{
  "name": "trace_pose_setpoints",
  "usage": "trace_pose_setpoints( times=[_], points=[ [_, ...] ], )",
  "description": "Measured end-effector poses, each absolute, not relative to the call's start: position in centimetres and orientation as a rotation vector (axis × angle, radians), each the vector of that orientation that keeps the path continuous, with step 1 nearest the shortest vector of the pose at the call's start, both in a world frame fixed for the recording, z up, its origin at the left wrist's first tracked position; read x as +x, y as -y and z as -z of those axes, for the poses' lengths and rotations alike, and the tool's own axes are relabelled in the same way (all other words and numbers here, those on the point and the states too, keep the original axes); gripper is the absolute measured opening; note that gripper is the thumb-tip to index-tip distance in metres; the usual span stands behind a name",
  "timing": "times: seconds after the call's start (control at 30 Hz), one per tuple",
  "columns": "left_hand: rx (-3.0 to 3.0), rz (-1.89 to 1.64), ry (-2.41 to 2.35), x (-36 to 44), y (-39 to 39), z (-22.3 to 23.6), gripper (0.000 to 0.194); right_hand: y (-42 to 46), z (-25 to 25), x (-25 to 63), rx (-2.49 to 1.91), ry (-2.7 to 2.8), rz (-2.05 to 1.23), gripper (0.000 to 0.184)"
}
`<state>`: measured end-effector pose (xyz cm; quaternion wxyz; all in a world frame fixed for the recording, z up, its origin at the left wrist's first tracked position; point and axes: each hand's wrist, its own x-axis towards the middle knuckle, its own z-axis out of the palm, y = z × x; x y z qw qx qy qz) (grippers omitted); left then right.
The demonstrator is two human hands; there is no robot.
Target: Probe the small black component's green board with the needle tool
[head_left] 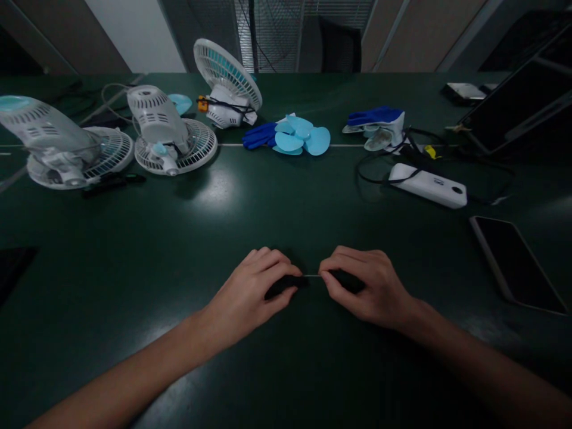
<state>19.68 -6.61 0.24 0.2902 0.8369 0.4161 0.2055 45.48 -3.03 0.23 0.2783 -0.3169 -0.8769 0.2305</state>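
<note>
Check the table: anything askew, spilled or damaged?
Light-blue fan blades lie loose right of the tilted desk fan, overlapping a blue glove; odd because they're unmounted. No clear spill shows.

A dark chair [342, 47] stands beyond the green table [286, 208], near slatted blinds [281, 36].

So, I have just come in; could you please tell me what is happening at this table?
A person holds a dark handle in the left hand, while the right hand appears to pinch the thin rod that runs between the two hands. Both are low over the green table. Behind them, three fans are at the left, with a light blue fan blade near the middle. A phone lies at the right.
</note>
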Motion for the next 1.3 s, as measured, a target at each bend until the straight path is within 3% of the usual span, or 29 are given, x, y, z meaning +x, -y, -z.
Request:
trace_pose_setpoints(
  times=[0.17,0.5,0.87,1.0,1.3],
  points=[
    [2.354,-0.376,-1.017,15.7,4.7,-0.4,0.032,3.0,-0.3,45.6,-0.854,2.340,-0.643,0.009],
    [2.181,-0.506,-1.907,3.8,-0.6,-1.2,0.043,3.0,-0.2,45.9,-0.827,2.325,-0.716,0.010],
    [1.990,-0.539,-1.879,2.5,-0.4,-1.8,0.049,2.9,-0.3,45.9,-0.822,2.310,-0.723,0.011],
    [1.992,-0.486,-1.875,0.8,-0.1,-1.4,0.062,2.9,-0.1,46.0,-0.833,2.309,-0.737,0.010],
    [2.158,-0.538,-1.888,0.3,0.0,-1.1,0.044,2.8,-0.4,45.8,-0.818,2.305,-0.737,0.008]
  ],
)
